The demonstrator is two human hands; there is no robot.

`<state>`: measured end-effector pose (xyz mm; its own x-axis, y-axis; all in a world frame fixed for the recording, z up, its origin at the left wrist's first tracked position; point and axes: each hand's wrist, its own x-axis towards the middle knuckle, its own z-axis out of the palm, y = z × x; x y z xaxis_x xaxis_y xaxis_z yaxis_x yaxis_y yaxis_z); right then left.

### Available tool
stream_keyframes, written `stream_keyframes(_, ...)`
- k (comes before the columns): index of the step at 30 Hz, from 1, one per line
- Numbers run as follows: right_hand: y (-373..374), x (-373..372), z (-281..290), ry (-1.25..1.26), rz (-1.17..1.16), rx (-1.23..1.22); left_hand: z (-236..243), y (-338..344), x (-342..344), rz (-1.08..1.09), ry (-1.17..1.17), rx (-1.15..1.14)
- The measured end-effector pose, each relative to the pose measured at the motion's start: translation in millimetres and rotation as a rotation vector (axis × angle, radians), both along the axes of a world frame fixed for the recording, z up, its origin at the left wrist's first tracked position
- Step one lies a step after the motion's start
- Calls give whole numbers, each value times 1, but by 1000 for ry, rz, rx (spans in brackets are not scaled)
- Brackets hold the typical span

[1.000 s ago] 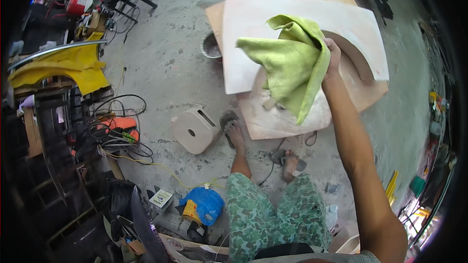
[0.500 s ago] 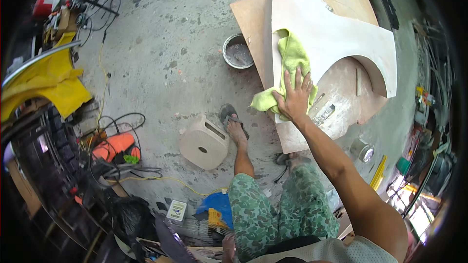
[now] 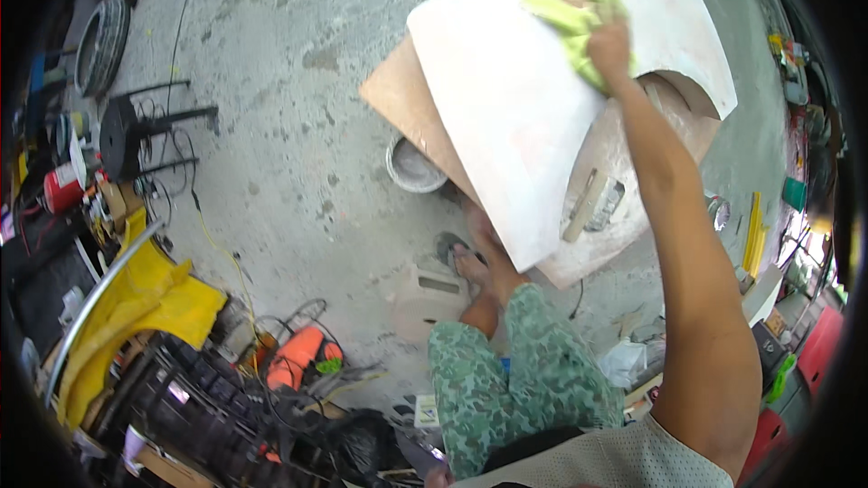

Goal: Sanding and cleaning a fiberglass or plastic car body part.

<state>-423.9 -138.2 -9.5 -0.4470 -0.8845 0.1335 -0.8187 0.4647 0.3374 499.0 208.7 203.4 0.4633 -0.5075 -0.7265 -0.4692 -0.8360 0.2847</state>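
Observation:
My right hand (image 3: 608,47), slightly blurred, grips a bunched light-green cloth (image 3: 570,23) against the upper part of a white, curved body panel (image 3: 497,117) with an arched cutout. The panel lies on a tan board (image 3: 398,95). A pale sanding block or stick (image 3: 583,206) rests on the dusty board inside the arch. Only a bit of my left hand (image 3: 437,476) shows at the bottom edge, beside my camouflage shorts, its fingers hidden.
A bucket (image 3: 413,163) stands beside the board, a pale stool (image 3: 432,303) near my feet. Along the left lie a black stand (image 3: 127,136), yellow body panel (image 3: 154,298), orange object (image 3: 297,352) and tangled cables. Assorted clutter lines the right (image 3: 796,194).
My right hand has moved the cloth from the panel's near part, where it lay pressed, up toward its far edge. The view has shifted, and my legs are now closer to the board.

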Motion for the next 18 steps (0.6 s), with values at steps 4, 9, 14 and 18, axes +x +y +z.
stream_keyframes(4,28,-93,15,-389,-847,-606,12,-77,-10,-73,23,93)
stream_keyframes(9,10,-6,-30,-329,-240,-264,15,-153,-36,-172,68,189)
stream_keyframes(14,-25,254,37,-710,56,-217,44,-274,-12,-258,5,161)
stream_keyframes(18,98,329,53,-737,-73,-238,27,-349,-11,-284,52,171)
